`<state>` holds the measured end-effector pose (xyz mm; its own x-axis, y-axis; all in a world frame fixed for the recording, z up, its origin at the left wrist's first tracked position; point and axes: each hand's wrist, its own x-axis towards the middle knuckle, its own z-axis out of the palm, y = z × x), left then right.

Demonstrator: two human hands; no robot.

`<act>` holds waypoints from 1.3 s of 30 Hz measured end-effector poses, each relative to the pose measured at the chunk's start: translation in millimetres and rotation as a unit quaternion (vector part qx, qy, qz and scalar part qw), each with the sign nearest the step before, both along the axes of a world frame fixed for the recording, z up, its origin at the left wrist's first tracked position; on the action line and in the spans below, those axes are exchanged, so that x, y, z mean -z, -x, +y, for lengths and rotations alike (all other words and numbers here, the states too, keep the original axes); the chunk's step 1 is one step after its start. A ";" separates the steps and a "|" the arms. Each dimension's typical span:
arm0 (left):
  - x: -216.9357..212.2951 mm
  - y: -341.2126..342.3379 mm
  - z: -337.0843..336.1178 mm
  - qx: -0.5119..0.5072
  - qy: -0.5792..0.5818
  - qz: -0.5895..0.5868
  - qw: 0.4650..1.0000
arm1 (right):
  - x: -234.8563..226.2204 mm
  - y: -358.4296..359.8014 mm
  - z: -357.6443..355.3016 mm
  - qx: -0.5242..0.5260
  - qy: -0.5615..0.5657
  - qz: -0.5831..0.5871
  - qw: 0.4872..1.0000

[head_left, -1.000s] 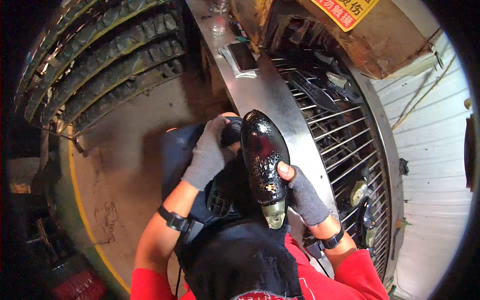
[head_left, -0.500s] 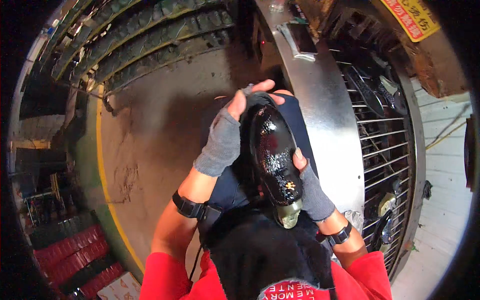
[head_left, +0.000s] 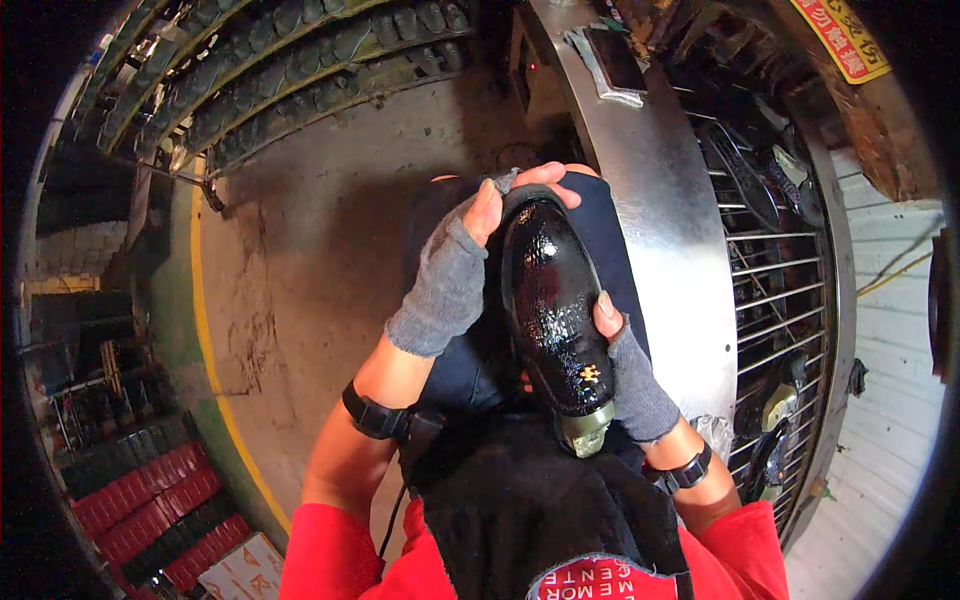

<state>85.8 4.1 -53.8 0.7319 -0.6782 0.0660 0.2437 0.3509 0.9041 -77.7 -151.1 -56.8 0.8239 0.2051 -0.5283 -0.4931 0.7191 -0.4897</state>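
Note:
Over my lap lies a black shoe [head_left: 552, 310] on a greenish-grey last [head_left: 585, 430], which pokes out at the near end. The shoe's upward face is glossy and wet-looking, with a small gold mark close to the last. My left hand [head_left: 452, 275], in a grey fingerless glove, curves around the far, rounded end with its fingers over the edge. My right hand [head_left: 636, 378], gloved alike, grips the right side near the last, thumb on the edge and other fingers hidden underneath. Something small and grey shows by the left fingers; what it is I cannot make out.
A metal counter [head_left: 670, 220] runs along my right, carrying a dark flat object on a white cloth [head_left: 608, 75]. Beyond it, a barred rack [head_left: 775, 285] holds several black shoes. Shelves of dark shoes [head_left: 300, 80] stand far left; red and black rows [head_left: 150, 490] lie near left.
The shoe has shifted slightly right in the view, and my right hand with it. My left hand still curves around the far end, with its fingers slightly shifted. The surroundings shift a little too.

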 end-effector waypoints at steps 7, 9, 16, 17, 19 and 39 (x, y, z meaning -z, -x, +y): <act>-5.4 7.8 -0.9 0.005 0.002 -0.017 1.000 | -8.8 -1.4 0.1 0.015 0.000 -0.007 1.000; -6.4 13.5 -0.7 0.006 -0.004 -0.013 1.000 | -7.1 1.9 -1.0 0.016 0.018 -0.014 1.000; -37.8 44.3 13.2 0.026 -0.017 -0.071 0.997 | -15.0 12.4 -3.6 -0.017 0.126 -0.057 0.990; -39.8 43.0 17.1 0.030 -0.058 -0.135 0.989 | -17.6 13.5 -2.3 -0.019 0.127 -0.057 0.990; -46.7 44.8 22.1 0.034 -0.100 -0.197 0.975 | -15.8 14.7 0.8 -0.008 0.122 -0.051 0.991; -59.9 63.6 45.2 -0.067 0.047 -0.097 0.992 | -34.6 8.5 -30.6 -0.125 0.217 -0.222 0.942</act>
